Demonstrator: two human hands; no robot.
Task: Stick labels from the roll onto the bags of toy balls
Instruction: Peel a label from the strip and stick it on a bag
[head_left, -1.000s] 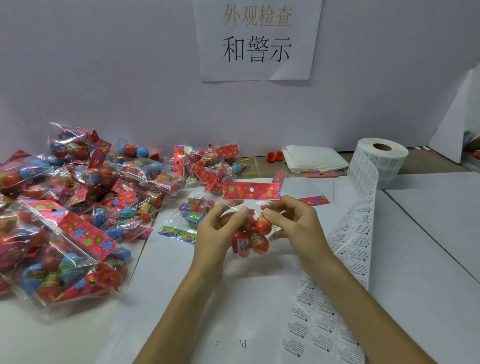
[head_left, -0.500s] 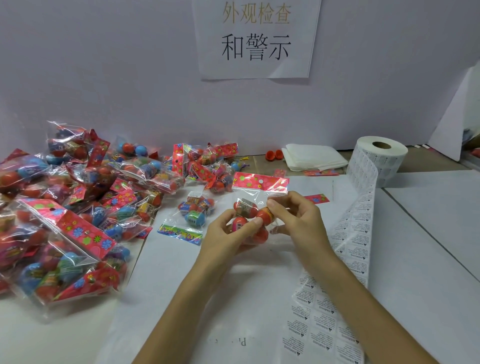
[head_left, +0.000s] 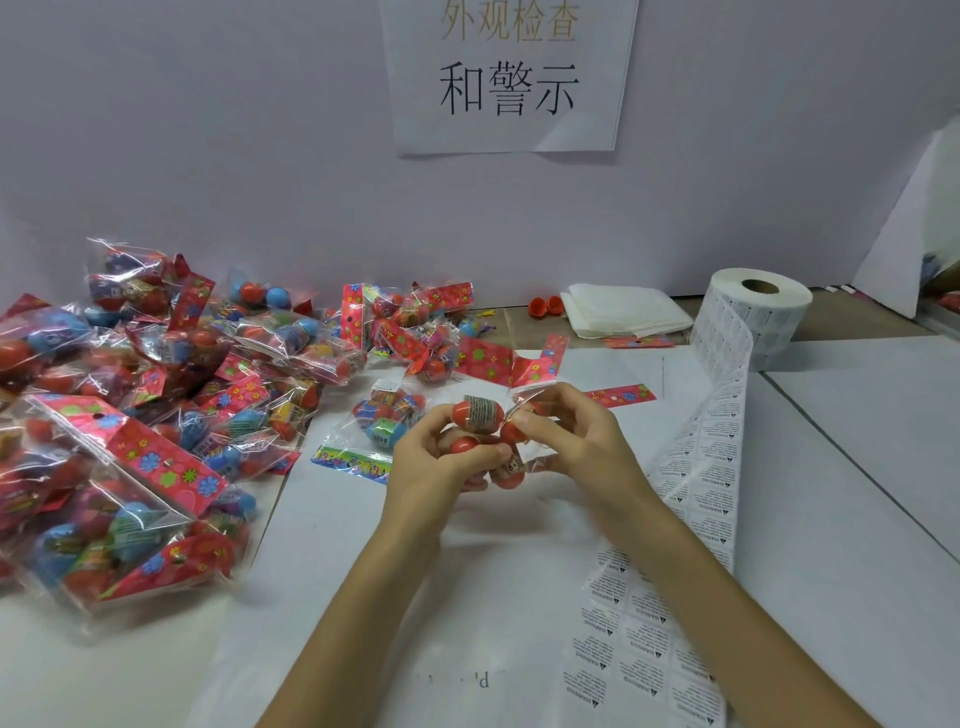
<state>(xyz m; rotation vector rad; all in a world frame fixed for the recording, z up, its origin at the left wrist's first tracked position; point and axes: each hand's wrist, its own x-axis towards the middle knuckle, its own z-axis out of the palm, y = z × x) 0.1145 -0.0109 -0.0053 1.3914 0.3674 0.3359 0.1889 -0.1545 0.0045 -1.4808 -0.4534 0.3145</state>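
Both hands hold one bag (head_left: 483, 413) of red balls above the surface (head_left: 857, 467). The left hand (head_left: 441, 462) curls its fingers (head_left: 483, 452) round the balls. The right hand (head_left: 576, 441) pinches the clear film with its fingers (head_left: 540, 421). The bag's flowered header (head_left: 493, 361) points away from them. The roll (head_left: 753, 317) stands well beyond the right fingers, to their right, and its label strip (head_left: 696, 467) passes under the right forearm. A pile (head_left: 156, 415) of bags lies left of the left fingers.
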